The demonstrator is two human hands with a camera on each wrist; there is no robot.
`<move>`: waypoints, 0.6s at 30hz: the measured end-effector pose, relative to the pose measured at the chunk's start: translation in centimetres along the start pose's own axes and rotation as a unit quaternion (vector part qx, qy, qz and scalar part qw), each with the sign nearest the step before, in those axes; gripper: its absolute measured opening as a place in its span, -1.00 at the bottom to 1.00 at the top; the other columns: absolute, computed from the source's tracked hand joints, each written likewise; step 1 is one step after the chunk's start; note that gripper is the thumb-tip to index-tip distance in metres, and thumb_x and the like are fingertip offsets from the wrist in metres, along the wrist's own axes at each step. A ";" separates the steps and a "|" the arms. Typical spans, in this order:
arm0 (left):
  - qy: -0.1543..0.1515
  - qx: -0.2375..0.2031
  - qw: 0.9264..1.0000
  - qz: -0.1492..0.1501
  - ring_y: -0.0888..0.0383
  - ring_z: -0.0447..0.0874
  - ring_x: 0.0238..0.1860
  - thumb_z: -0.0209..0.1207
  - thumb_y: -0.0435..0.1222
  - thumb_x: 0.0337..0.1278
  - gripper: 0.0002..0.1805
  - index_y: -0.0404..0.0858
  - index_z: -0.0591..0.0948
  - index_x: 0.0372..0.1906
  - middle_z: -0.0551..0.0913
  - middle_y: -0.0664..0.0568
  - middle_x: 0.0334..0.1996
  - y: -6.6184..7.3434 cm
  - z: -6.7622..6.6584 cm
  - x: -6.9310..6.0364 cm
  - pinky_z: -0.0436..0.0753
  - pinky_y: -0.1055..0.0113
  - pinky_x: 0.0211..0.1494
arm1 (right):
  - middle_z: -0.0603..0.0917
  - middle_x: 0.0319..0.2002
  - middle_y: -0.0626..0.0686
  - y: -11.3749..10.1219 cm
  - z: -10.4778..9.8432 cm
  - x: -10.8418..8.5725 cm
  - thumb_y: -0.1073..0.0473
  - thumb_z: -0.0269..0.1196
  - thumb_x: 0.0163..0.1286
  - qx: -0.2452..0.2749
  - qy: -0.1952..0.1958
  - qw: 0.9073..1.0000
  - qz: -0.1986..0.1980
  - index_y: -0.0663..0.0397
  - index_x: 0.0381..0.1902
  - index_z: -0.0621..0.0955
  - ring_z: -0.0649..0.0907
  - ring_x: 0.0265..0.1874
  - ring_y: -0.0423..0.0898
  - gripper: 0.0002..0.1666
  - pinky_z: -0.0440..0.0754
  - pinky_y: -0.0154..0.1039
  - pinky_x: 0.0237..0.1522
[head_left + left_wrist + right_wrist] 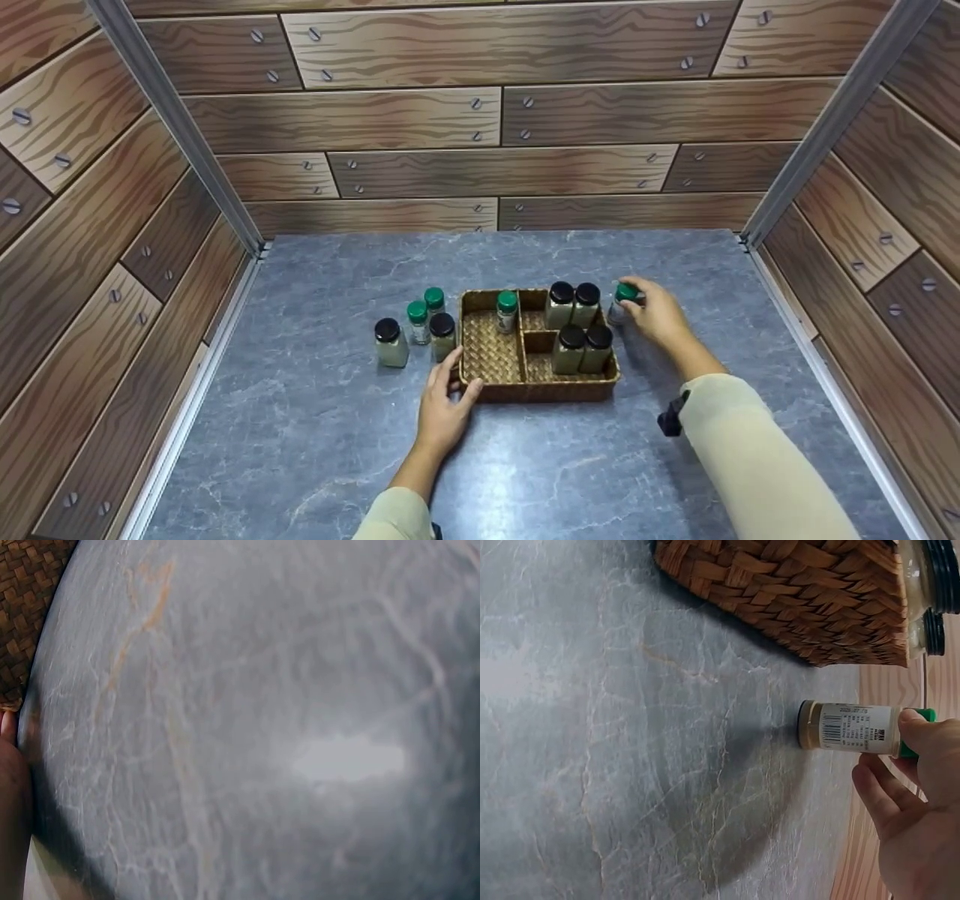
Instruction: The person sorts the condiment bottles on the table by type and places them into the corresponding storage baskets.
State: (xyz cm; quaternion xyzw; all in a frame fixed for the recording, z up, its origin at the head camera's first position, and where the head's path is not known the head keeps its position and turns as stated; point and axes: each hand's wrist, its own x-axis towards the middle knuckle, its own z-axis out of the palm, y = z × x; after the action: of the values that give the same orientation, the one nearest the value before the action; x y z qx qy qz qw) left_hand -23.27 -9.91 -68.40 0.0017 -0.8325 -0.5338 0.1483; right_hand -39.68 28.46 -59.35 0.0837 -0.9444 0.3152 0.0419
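Note:
My right hand (664, 319) pinches a green-capped spice jar (622, 302) by its cap, just outside the basket's right side. The right wrist view shows the jar's printed label (855, 727) and the thumb on the green cap. My left hand (444, 412) touches the front left corner of a woven divided basket (544, 391) with its fingers extended. One green-capped jar (507, 313) stands in the basket's long left compartment. Two black-capped jars (560, 306) are in the back right compartment, and two more black-capped jars (570, 350) in the front right one.
Left of the basket stand two black-capped jars, one farther out (391, 343) and one close to the basket (442, 337), plus two green-capped jars (418, 324). Wood-patterned walls (412, 120) enclose the grey marbled table (300, 420) at the back and sides.

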 end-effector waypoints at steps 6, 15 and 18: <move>0.004 -0.002 1.000 0.002 0.00 0.72 0.12 0.40 -0.04 0.41 -0.28 -0.04 0.48 0.58 0.64 -0.17 0.25 0.0 0.1 0.1 0.75 0.12 0.24 | 0.60 0.38 0.47 -0.2 0.3 -0.2 0.26 0.32 0.58 -0.018 0.015 1.000 0.002 0.08 0.46 0.57 0.64 0.32 0.47 -0.46 0.49 0.41 0.45; -0.001 -0.010 1.000 -0.001 0.01 0.70 0.19 0.41 -0.05 0.40 -0.27 -0.07 0.48 0.59 0.62 -0.13 0.28 -0.1 0.1 0.1 0.74 0.16 0.28 | 0.59 0.39 0.47 -0.3 0.6 -0.6 0.34 0.32 0.54 -0.021 0.028 0.999 -0.009 0.06 0.45 0.58 0.61 0.34 0.50 -0.44 0.54 0.42 0.42; -0.004 -0.012 1.000 -0.005 0.00 0.69 0.23 0.40 -0.05 0.41 -0.26 -0.07 0.46 0.59 0.61 -0.13 0.31 -0.1 0.1 0.1 0.74 0.15 0.31 | 0.60 0.36 0.47 -0.4 0.8 -0.8 0.36 0.33 0.52 -0.016 0.036 0.999 -0.019 0.08 0.44 0.59 0.61 0.34 0.49 -0.44 0.54 0.41 0.43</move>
State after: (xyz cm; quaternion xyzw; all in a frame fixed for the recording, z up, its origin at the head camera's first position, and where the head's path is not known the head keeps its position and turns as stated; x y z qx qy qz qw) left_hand -23.37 -9.85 -68.47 0.0014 -0.8266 -0.5444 0.1423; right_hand -38.89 27.80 -59.84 0.0894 -0.9456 0.3017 0.0827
